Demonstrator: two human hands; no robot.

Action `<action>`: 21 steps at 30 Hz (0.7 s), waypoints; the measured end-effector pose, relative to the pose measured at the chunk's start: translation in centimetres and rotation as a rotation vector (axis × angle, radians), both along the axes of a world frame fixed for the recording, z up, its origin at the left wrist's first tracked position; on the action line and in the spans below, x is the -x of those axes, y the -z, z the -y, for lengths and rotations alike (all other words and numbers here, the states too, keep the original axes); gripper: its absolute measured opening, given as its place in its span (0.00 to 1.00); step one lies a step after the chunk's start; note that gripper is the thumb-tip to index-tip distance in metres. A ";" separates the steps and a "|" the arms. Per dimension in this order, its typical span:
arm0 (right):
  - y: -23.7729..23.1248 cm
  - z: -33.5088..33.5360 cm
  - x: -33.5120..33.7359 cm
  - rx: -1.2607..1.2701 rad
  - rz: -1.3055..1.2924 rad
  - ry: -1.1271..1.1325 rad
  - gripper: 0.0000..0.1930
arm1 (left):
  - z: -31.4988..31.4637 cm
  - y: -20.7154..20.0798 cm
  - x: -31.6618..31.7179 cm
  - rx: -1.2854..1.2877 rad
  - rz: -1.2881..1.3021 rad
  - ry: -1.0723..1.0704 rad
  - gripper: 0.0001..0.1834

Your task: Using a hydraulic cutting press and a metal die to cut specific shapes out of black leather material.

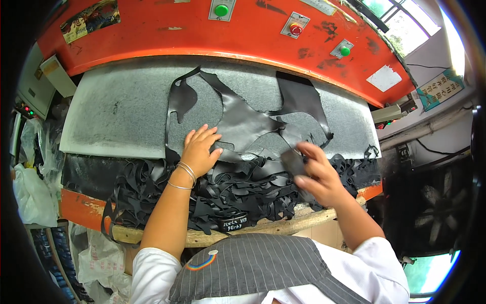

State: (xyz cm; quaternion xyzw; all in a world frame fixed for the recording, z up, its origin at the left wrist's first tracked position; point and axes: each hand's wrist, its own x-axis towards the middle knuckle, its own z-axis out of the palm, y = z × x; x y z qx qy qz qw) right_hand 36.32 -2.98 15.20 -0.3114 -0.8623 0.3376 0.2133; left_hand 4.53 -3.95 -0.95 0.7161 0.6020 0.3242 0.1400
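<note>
A black leather sheet [243, 119] with large curved cut-outs lies across the grey cutting bed [121, 106]. My left hand [201, 152], with two bangles at the wrist, rests flat near its lower left edge, fingers apart. Between the thumb and fingers of my right hand [321, 175] is a small dark flat piece [292, 162]. Motion blurs it, so its exact kind does not show. This hand is over the near right part of the sheet. A heap of black leather scraps [243, 187] lies along the near edge, under and between my forearms.
An orange machine beam [253, 38] spans the far side, carrying green buttons [221, 10] and a red button [296, 29]. A wooden rail [283, 225] edges the near side. Plastic bags [35, 195] hang at left. A large black fan [435, 202] stands at right.
</note>
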 end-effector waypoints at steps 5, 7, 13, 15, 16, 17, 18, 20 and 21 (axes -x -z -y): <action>6.4 -7.8 7.8 -0.178 0.135 -0.142 0.11 | 0.5 0.4 -1.6 0.037 0.095 -0.003 0.16; 7.1 -10.4 8.4 -0.280 0.219 -0.196 0.10 | 0.6 0.3 -1.9 0.028 0.102 -0.018 0.15; 10.1 -9.8 10.3 -0.441 0.339 -0.138 0.08 | 0.4 0.1 -1.7 0.027 0.120 -0.024 0.13; 11.0 -9.4 9.8 -0.428 0.262 -0.093 0.11 | 0.6 0.2 -1.9 0.033 0.112 -0.038 0.12; 11.0 -9.6 9.2 -0.423 0.222 -0.054 0.15 | 0.6 0.1 -2.0 0.038 0.119 -0.039 0.12; 10.8 -9.8 8.3 -0.417 0.181 -0.015 0.19 | 0.6 0.1 -2.1 0.009 0.104 -0.042 0.11; 10.9 -10.0 6.9 -0.393 0.170 0.016 0.29 | 0.5 0.0 -2.5 -0.023 0.090 -0.040 0.11; 12.4 -10.4 4.8 -0.263 0.167 0.078 0.36 | 0.6 0.1 -2.2 -0.056 0.084 -0.040 0.10; 12.8 -10.5 4.4 -0.172 0.183 0.099 0.37 | 0.6 0.2 -2.3 -0.091 0.075 -0.043 0.09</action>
